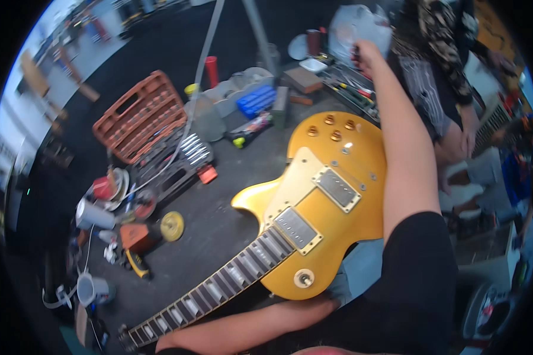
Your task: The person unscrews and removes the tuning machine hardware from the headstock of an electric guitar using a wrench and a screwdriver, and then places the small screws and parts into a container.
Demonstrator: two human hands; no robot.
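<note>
A gold electric guitar [361, 231] lies face up on the dark workbench, its neck pointing to the lower left. No strings show over its pickups or fretboard. My left hand [321, 309] rests by the guitar's near edge, below the switch; its fingers are hidden. My right arm stretches over the body's right end to the far side. There my right hand [370, 58] is closed, with something small and dark at its fingers that I cannot make out. It is beside a clear plastic bag [352, 29], above a tray of hand tools [349, 86].
An orange socket case [139, 115] stands open at the far left. Nearer lie a yellow disc [172, 226], a tape measure [137, 264] and a cup [95, 289]. A blue case [256, 100] and a wooden block [303, 79] sit behind the guitar. Another person [438, 77] is at the far right.
</note>
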